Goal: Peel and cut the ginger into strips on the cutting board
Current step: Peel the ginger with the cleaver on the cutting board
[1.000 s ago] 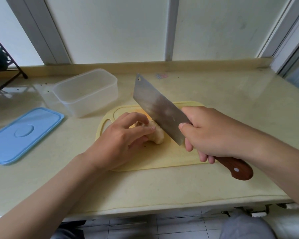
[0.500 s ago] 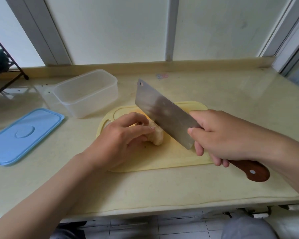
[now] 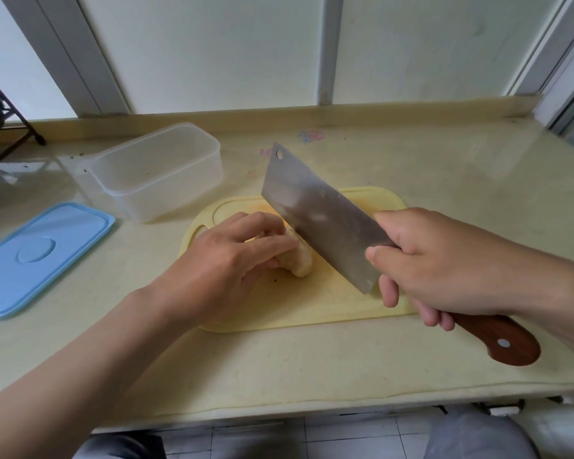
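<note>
A pale yellow countertop [image 3: 345, 366] below a window is occupied by a yellow cutting board [image 3: 328, 306]. Near the board's middle, the ginger [image 3: 300, 261] is held down by the curled fingers of the left hand [image 3: 226, 266]. A cleaver [image 3: 318, 213] is gripped by the right hand [image 3: 444, 263] over the board's right half, its blade seemingly touching the ginger. A clear plastic container [image 3: 156, 170] and a blue lid [image 3: 37, 256] are seen left of the board.

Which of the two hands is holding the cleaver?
The right hand grips the cleaver at its wooden handle; the left hand holds the ginger on the cutting board.
</note>
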`<action>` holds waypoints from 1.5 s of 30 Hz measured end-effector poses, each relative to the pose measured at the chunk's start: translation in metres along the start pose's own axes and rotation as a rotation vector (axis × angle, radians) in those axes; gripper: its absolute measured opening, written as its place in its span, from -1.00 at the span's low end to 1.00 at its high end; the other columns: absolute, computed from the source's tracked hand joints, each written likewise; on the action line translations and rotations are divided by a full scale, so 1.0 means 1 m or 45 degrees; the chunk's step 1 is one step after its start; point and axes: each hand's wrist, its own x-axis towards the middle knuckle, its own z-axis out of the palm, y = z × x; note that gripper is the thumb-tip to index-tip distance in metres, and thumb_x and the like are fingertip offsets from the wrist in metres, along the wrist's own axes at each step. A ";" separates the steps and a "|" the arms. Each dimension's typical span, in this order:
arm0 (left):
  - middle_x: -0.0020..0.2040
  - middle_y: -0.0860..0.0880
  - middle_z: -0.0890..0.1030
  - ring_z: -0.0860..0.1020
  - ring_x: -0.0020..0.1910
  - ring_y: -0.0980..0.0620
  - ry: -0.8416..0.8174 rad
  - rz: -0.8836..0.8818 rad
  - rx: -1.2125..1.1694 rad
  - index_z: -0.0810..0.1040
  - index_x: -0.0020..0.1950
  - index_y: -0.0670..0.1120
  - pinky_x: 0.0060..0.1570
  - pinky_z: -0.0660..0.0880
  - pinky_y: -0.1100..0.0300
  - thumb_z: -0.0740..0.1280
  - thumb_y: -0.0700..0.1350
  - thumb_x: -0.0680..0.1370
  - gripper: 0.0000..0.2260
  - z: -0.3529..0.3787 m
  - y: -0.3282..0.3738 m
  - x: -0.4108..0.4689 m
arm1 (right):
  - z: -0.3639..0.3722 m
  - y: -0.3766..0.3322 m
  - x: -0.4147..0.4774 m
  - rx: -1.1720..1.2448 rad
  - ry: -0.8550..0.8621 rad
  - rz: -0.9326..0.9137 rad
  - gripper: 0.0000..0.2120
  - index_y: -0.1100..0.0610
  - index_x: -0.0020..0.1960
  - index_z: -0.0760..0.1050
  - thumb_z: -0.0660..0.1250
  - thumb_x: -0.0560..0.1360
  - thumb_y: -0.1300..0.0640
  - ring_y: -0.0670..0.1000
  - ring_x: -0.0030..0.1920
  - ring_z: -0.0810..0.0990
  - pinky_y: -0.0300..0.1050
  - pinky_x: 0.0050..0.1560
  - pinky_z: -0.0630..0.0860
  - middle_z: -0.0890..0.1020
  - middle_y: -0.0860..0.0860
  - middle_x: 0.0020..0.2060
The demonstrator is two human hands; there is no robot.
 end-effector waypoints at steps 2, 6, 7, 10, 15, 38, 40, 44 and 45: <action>0.17 -0.07 0.58 0.57 0.01 -0.11 -0.004 -0.002 0.001 0.61 0.25 -0.04 -0.15 0.56 -0.05 0.32 -0.22 0.60 -0.75 0.001 0.000 0.001 | 0.001 -0.002 0.007 -0.009 0.000 -0.012 -0.82 0.15 -0.01 0.40 0.12 0.70 0.10 -0.02 -0.56 0.55 -0.10 -0.50 0.54 0.70 -0.01 -0.34; 0.19 -0.06 0.58 0.58 0.04 -0.09 0.001 -0.009 0.000 0.64 0.24 -0.07 -0.13 0.57 -0.06 0.34 -0.22 0.59 -0.76 0.002 -0.001 0.000 | -0.002 -0.008 0.023 0.004 -0.024 -0.024 -0.86 0.15 0.08 0.44 0.12 0.69 0.16 0.04 -0.54 0.53 -0.11 -0.51 0.53 0.71 0.10 -0.29; 0.19 -0.05 0.58 0.58 0.04 -0.09 0.002 -0.011 0.003 0.64 0.24 -0.07 -0.14 0.57 -0.06 0.34 -0.21 0.59 -0.76 0.002 -0.001 0.000 | -0.004 -0.009 0.026 0.003 -0.031 -0.023 -0.86 0.15 0.09 0.45 0.12 0.69 0.17 0.03 -0.55 0.52 -0.12 -0.52 0.51 0.71 0.12 -0.29; 0.19 -0.07 0.58 0.59 0.04 -0.11 0.007 -0.022 0.022 0.65 0.23 -0.10 -0.13 0.57 -0.07 0.35 -0.23 0.58 -0.75 0.003 -0.001 0.000 | -0.007 -0.013 0.029 -0.037 -0.036 -0.027 -0.85 0.21 0.07 0.45 0.12 0.67 0.21 0.00 -0.61 0.48 -0.15 -0.55 0.47 0.70 0.13 -0.32; 0.15 -0.12 0.59 0.59 0.03 -0.13 0.004 0.001 0.037 0.65 0.24 -0.14 -0.07 0.56 -0.04 0.34 -0.22 0.59 -0.76 0.001 0.000 0.001 | -0.004 -0.018 0.029 -0.071 -0.029 -0.036 -0.87 0.24 0.01 0.40 0.09 0.64 0.25 -0.04 -0.65 0.46 -0.17 -0.56 0.45 0.65 0.17 -0.34; 0.08 -0.09 0.60 0.62 -0.09 -0.13 -0.124 0.039 0.141 0.66 0.22 -0.12 -0.09 0.58 0.13 0.27 -0.02 0.60 -0.70 -0.016 0.009 0.012 | -0.006 -0.008 0.024 -0.023 -0.080 -0.034 -0.74 0.21 0.15 0.45 0.05 0.56 0.28 0.07 -0.54 0.47 -0.14 -0.51 0.47 0.70 0.25 -0.26; 0.08 -0.11 0.61 0.62 -0.09 -0.15 -0.123 0.049 0.152 0.66 0.22 -0.12 -0.09 0.58 0.11 0.26 -0.02 0.59 -0.69 -0.017 0.009 0.012 | -0.006 -0.003 0.017 -0.026 -0.087 -0.046 -0.80 0.09 0.06 0.43 0.05 0.60 0.26 0.03 -0.56 0.46 -0.15 -0.51 0.47 0.69 0.19 -0.28; 0.09 -0.12 0.60 0.60 -0.09 -0.17 -0.081 0.046 0.142 0.65 0.20 -0.13 -0.14 0.59 0.01 0.34 -0.10 0.56 -0.75 -0.013 0.007 0.010 | -0.009 0.002 0.009 -0.020 -0.093 -0.056 -0.85 0.10 0.04 0.40 0.07 0.66 0.23 -0.02 -0.60 0.46 -0.15 -0.52 0.47 0.67 0.15 -0.32; 0.10 -0.11 0.61 0.60 -0.09 -0.17 -0.064 0.055 0.131 0.65 0.19 -0.14 -0.14 0.59 0.00 0.34 -0.11 0.57 -0.75 -0.011 0.006 0.010 | -0.007 0.000 0.012 -0.031 -0.084 -0.049 -0.85 0.09 0.02 0.40 0.07 0.67 0.23 -0.03 -0.61 0.45 -0.16 -0.53 0.46 0.66 0.13 -0.34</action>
